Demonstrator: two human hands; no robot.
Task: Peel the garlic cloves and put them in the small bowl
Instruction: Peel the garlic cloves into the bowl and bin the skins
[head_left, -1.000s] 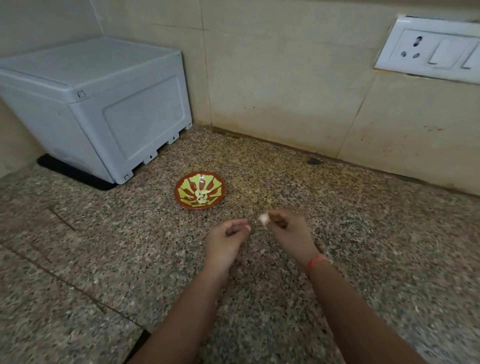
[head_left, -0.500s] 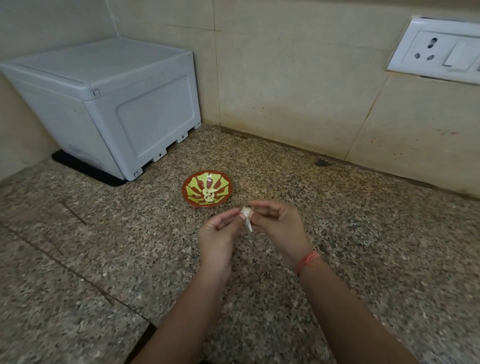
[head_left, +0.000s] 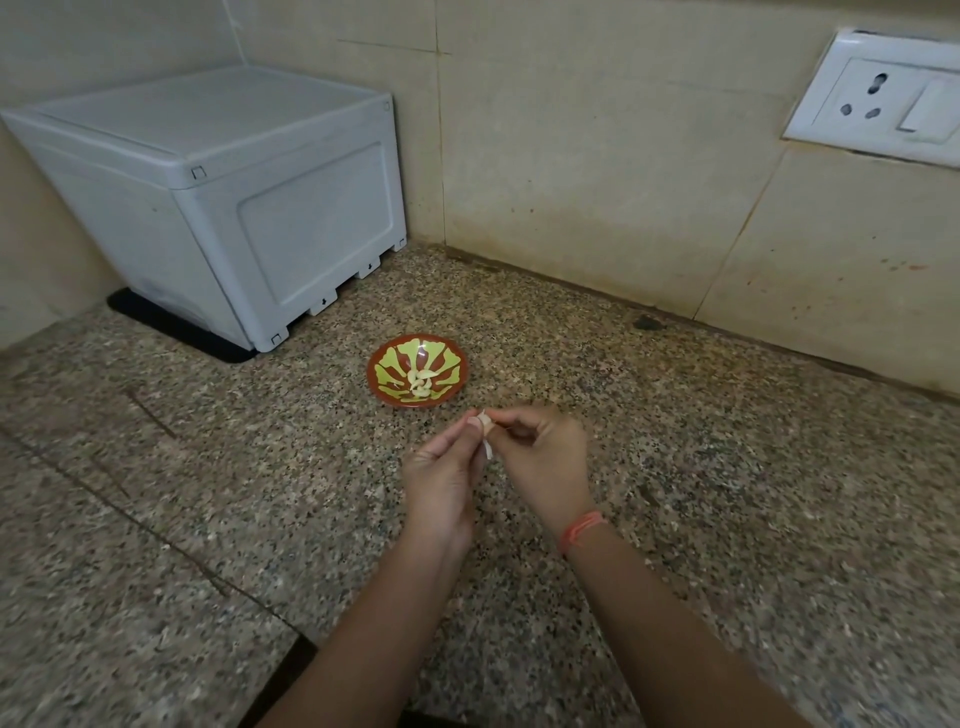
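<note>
A small red bowl (head_left: 388, 387) with a yellow-green pattern sits on the granite counter, and several peeled garlic cloves (head_left: 421, 383) lie in its middle. Just in front of the bowl, a pale garlic clove (head_left: 487, 426) is pinched between the fingertips of both hands. My left hand (head_left: 441, 478) pinches it from the left with thumb and forefinger. My right hand (head_left: 545, 462) pinches it from the right, its other fingers curled. A thin strip of white skin (head_left: 487, 449) hangs down from the clove.
A grey plastic box (head_left: 223, 202) stands on a black mat in the back left corner. A tiled wall runs behind the counter, with a white socket and switch plate (head_left: 883, 98) at upper right. A crack line (head_left: 130, 514) crosses the counter at the left.
A second ago my right hand alone held the clove, the left apart from it. My left hand has come in and now pinches the clove too, with skin hanging from it.
</note>
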